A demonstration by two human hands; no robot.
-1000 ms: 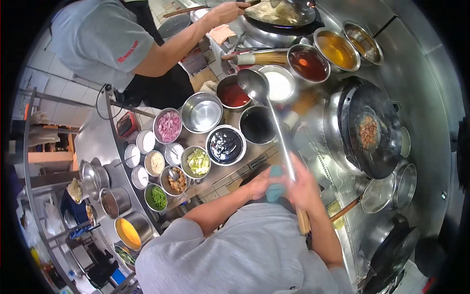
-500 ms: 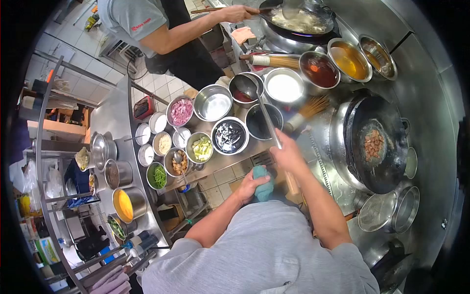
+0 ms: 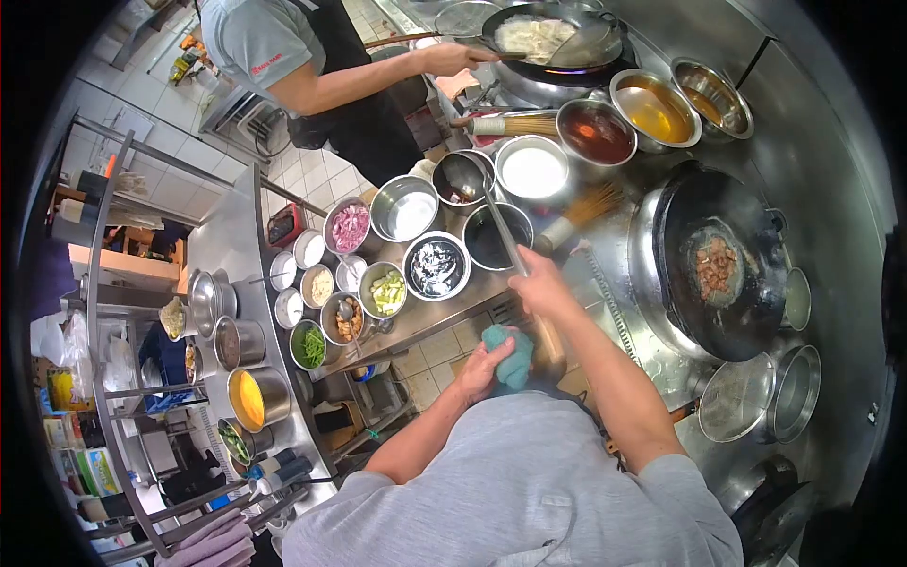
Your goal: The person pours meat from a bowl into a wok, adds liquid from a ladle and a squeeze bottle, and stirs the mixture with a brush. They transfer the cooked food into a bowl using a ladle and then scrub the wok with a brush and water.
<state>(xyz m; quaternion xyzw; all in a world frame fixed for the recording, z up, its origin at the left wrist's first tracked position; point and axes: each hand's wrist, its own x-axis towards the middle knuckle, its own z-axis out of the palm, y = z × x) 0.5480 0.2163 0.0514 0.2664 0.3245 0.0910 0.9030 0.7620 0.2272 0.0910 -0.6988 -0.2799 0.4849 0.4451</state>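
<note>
On my feed: right hand (image 3: 540, 283) curled round one ladle (image 3: 502, 223); left hand (image 3: 482, 370) gripping one cloth (image 3: 511, 360). I count two brushes (image 3: 588, 212).

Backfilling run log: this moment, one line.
left hand: holding green cloth | right hand: gripping ladle, bowl at metal pot | nearer wok: browned pieces inside

Your right hand (image 3: 544, 282) now reaches forward, just beside the dark-liquid pot (image 3: 466, 248) near the counter's edge (image 3: 449, 317). The ladle bowl (image 3: 462, 173), a second ago beside the white-liquid pot (image 3: 501, 181), now shows inside the red-sauce pot's rim (image 3: 436, 183). Your left hand (image 3: 480, 370), then close against the right, now stands apart, nearer your body.
</note>
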